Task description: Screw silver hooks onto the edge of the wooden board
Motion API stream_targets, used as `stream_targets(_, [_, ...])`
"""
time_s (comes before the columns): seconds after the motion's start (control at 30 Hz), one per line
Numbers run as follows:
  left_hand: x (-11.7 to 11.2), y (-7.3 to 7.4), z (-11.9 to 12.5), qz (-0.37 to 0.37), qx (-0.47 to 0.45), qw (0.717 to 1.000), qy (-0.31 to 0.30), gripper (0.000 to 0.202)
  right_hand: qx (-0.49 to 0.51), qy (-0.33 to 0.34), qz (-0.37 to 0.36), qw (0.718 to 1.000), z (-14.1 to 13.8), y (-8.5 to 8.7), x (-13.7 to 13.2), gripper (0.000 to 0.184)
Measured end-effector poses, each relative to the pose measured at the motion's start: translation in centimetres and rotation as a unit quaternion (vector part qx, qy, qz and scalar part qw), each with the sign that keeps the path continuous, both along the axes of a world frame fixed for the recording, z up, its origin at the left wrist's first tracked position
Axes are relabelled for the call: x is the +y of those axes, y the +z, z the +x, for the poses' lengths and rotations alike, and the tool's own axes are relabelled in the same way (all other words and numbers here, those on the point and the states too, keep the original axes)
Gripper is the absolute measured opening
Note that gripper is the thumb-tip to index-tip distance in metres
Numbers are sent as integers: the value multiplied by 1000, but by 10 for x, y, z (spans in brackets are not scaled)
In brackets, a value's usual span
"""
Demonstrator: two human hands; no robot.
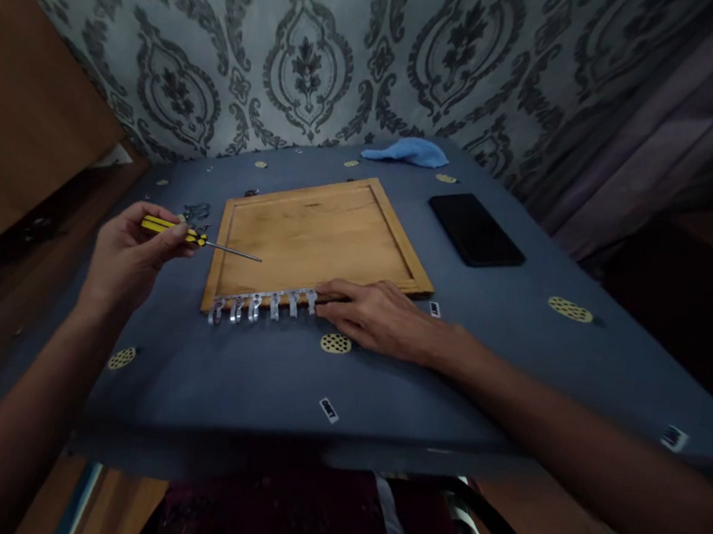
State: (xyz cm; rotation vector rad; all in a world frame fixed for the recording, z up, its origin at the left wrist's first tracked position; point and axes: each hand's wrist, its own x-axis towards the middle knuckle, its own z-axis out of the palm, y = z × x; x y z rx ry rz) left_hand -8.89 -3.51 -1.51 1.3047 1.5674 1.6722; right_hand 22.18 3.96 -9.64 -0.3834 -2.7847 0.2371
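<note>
A framed wooden panel [308,234] lies flat on the table, its near edge toward me. Along that near edge runs a metal hook rail [274,304] with several silver hooks pointing at me. My left hand [135,251] is closed around the yellow-and-black handle of a screwdriver [227,249], held above the panel's left side with its shaft pointing right. My right hand [376,318] rests at the near edge, its fingertips at the right end of the hook rail. Whether those fingers pinch the rail or just press on it is hard to see.
Left of the panel lie some small dark items [196,211], too small to name. A black smartphone [476,230] is at the right, and a blue cloth [408,151] lies at the back by the patterned wall. A blue cover [236,383] spreads over the table.
</note>
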Motion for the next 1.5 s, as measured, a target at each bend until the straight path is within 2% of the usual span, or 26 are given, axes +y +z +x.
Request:
stream_targets(0.07, [-3, -6, -13, -11, -3, 1000, 17, 40, 7, 3, -3, 1000, 0, -1, 1, 26])
stream_targets(0.17, [-6, -17, -32, -33, 7, 998, 45, 20, 16, 8, 3, 1000, -1, -2, 0, 25])
stream_targets(0.33, [-8, -32, -49, -61, 43, 995, 59, 21, 24, 14, 15, 999, -2, -1, 0, 25])
stream_targets(0.47, [2, -45, -49, -88, 82, 992, 39, 26, 31, 12, 29, 999, -3, -2, 0, 26])
stream_targets(0.7, [44, -70, -39, -132, 158, 978, -18, 34, 61, 21, 46, 997, -2, -7, 4, 31])
stream_targets(0.83, [61, -80, -35, -135, 187, 971, -57, 36, 98, 32, 41, 994, -2, -9, 7, 30])
stream_targets(1.0, [69, -92, -39, -115, 187, 972, -80, 36, 107, 45, 14, 993, -4, -6, 8, 32])
stream_targets(1.13, [64, -90, -68, -92, 171, 980, -39, 36, 109, 43, -17, 993, -5, -3, 7, 38])
stream_targets(1.33, [50, -81, -140, -97, 159, 978, 90, 38, 82, 31, -37, 995, -1, -3, 8, 43])
stream_targets(1.4, [47, -83, -153, -113, 183, 971, 108, 38, 70, 32, -41, 996, 3, -11, 11, 44])
stream_targets(1.5, [45, -88, -156, -143, 240, 955, 100, 37, 63, 17, -38, 997, 12, -36, 16, 48])
